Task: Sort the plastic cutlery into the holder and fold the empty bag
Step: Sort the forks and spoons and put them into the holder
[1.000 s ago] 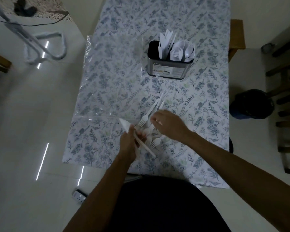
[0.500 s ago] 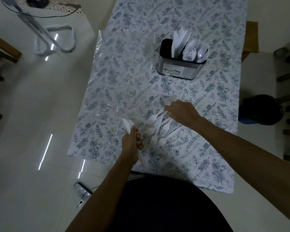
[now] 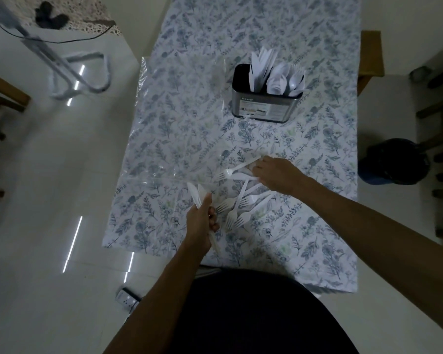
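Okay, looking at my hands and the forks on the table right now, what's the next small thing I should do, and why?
Probably close the right hand on the fork under its fingers and lift it. The left hand already grips knives, loose forks lie scattered between the hands, and the holder waits farther up the table.

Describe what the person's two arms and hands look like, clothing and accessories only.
Both forearms are bare right up to the frame's edge: no sleeve shows on either arm. The left hand and the right hand wear no gloves, and no watch, bracelet or ring can be seen in this dim picture. A dark garment covers the torso below.
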Motion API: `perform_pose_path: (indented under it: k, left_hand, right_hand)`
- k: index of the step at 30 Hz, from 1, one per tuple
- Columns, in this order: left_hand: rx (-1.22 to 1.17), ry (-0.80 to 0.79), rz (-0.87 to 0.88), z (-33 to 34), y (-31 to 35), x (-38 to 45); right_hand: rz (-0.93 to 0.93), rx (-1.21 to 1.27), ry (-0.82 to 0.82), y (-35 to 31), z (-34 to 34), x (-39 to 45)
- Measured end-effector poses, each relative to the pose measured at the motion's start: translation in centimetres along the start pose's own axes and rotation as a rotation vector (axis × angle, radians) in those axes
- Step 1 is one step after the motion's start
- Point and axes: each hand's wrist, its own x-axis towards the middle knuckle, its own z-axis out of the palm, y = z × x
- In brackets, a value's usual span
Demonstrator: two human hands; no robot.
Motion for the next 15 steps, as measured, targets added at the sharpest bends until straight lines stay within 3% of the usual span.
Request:
perform_pose_path:
  k: [5, 8, 11, 15]
  left_hand:
    - [0.054, -0.030, 0.068, 0.5, -0.1, -0.1]
    - [0.007, -0.042, 0.065, 1.9, 0.0, -0.2]
    - [-0.003, -0.140, 0.087, 3.5, 0.4, -0.4]
    - [-0.022, -0.328, 0.125, 4.5, 1.7, -0.2]
  right_hand:
    - [0.095, 0.115, -0.115, 0.8, -4.6, -0.9]
    - [0.227, 0.393, -0.216, -0.3, -6.9, -2.1]
    - [0.293, 0.784, -0.143, -3.8, -8.2, -2.9]
    - [0.381, 0.993, -0.041, -8.6, -8.9, -3.0]
